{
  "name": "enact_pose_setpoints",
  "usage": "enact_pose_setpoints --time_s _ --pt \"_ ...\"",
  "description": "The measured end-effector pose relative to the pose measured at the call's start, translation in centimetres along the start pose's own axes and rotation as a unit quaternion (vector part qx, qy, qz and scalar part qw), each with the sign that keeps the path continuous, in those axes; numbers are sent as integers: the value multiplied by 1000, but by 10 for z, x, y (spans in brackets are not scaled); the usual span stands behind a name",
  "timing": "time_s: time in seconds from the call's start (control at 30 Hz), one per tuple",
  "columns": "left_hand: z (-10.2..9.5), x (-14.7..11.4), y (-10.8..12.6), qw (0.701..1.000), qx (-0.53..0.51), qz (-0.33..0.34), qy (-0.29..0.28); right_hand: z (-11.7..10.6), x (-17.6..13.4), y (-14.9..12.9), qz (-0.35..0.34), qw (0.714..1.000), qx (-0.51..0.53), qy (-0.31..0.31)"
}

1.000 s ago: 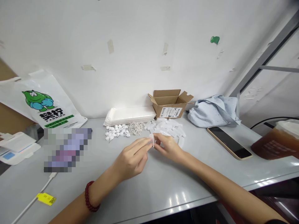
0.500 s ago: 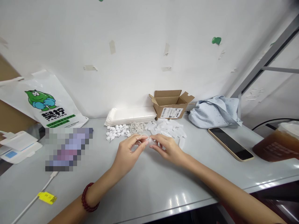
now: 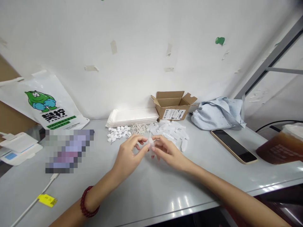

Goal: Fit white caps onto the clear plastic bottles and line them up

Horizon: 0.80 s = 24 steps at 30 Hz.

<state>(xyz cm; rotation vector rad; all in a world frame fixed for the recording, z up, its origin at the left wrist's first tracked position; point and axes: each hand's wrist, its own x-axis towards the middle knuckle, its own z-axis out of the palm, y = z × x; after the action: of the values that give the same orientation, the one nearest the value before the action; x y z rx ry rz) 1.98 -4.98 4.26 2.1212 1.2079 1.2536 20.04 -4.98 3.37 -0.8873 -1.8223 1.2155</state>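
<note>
Above the front middle of the grey table, my left hand [image 3: 129,153] and my right hand [image 3: 171,153] meet fingertip to fingertip. Between them is a small translucent white plastic piece [image 3: 151,142], with a thin whitish part sticking up from it. Both thumbs press against it; its lower part is hidden by my fingers. Behind my left hand lie a pile of small white caps [image 3: 117,133] and a bundle of off-white cords or rings [image 3: 139,128]. Flat translucent plastic pieces [image 3: 174,130] are heaped behind my right hand.
A stack of white paper packets [image 3: 132,116] and an open cardboard box [image 3: 171,108] stand against the wall. Rightward are a blue cloth [image 3: 217,113], a phone [image 3: 233,145] and a cup of brown drink [image 3: 280,145]. At left are a white bag [image 3: 52,101] and a white cable [image 3: 26,211].
The cord-like loop seen around my fingers no longer shows there. My fingers have shifted slightly around the plastic piece, which now shows more upright between the thumbs.
</note>
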Motion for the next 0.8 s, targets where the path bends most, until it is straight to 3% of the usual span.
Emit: enact_pose_setpoints --time_s 0.13,0.3,0.43,0.57,0.8 --pt "-3 0 1 982 87 165 0 -1 4 -3 66 967 240 -46" --pt "-6 2 1 960 119 245 -59 -4 5 1 95 937 327 -74" --pt "-11 3 4 964 124 220 -84 -3 5 5 107 933 331 -95" --pt "-21 5 4 959 150 182 -155 2 5 8 132 940 289 -127" --pt "-44 12 -19 937 265 53 -221 6 0 4 146 958 218 -115"
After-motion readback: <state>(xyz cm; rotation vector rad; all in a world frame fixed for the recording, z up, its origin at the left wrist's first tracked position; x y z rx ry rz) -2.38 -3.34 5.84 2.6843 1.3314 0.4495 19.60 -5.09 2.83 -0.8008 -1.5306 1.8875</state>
